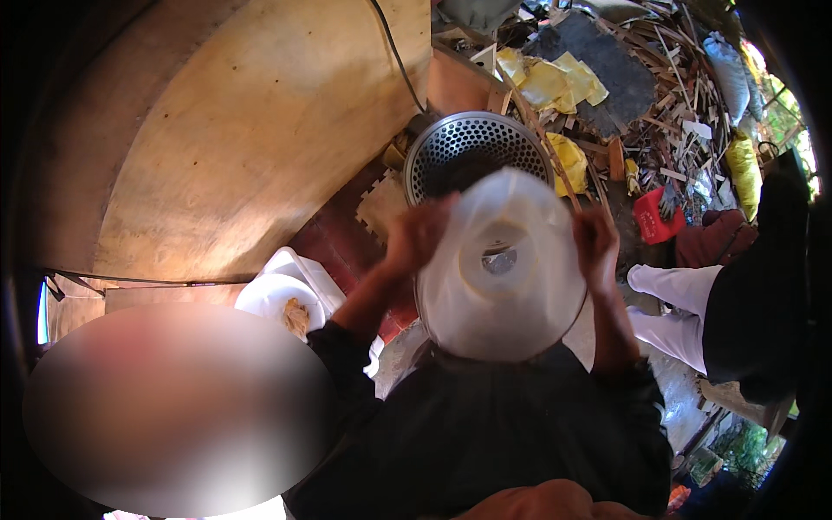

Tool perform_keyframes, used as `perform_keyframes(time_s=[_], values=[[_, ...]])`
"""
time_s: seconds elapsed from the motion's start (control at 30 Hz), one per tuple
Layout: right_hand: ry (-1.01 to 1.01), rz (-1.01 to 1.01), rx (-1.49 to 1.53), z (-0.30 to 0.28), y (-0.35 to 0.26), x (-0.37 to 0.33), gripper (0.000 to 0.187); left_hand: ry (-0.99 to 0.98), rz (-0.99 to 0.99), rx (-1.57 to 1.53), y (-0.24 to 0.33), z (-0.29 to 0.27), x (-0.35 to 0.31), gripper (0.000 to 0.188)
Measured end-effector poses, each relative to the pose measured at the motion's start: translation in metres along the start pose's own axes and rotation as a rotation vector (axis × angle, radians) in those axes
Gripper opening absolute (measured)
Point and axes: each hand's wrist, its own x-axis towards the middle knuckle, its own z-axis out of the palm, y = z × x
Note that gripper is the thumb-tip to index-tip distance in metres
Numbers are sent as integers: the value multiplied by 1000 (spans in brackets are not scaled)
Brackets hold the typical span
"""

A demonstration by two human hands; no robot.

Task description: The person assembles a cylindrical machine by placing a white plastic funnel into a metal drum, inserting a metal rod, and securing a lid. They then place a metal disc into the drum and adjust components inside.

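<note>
A translucent white plastic tub or cover (520, 303), rounded and with a ring and small opening at its middle, is upright in front of my chest. At its left edge is my left hand (422, 232), slightly blurred, fingers curled against the rim. My right hand (596, 243) grips the opposite edge with bent fingers. Just beyond it stands a round metal drum (477, 130) with a perforated wall. The tub's near side hides the drum's lower part, and something dark lies inside the drum.
A large plywood sheet (260, 130) leans at left, above a white bucket (260, 299) with a brownish item inside. Wood scraps (667, 95), yellow sheets (555, 82) and a red container (657, 217) lie at far right. Another person's white-clad legs (680, 321) are at right.
</note>
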Motion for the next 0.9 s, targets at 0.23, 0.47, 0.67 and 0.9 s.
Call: perform_keyframes(time_s=[0.23, 0.47, 0.67, 0.9], values=[[-90, -39, 44, 83, 79, 164, 10, 117, 13, 415, -80, -1, 138, 30], [-189, -61, -73, 153, 165, 181, 13, 57, -64, 686, -158, 31, 133, 28], [-278, -66, -111, 157, 176, 171, 13, -43, -148, 699, -173, 42, 112, 28], [-229, -162, -214, 160, 166, 166, 8, -57, 18, 819, -176, 33, 108, 31]])
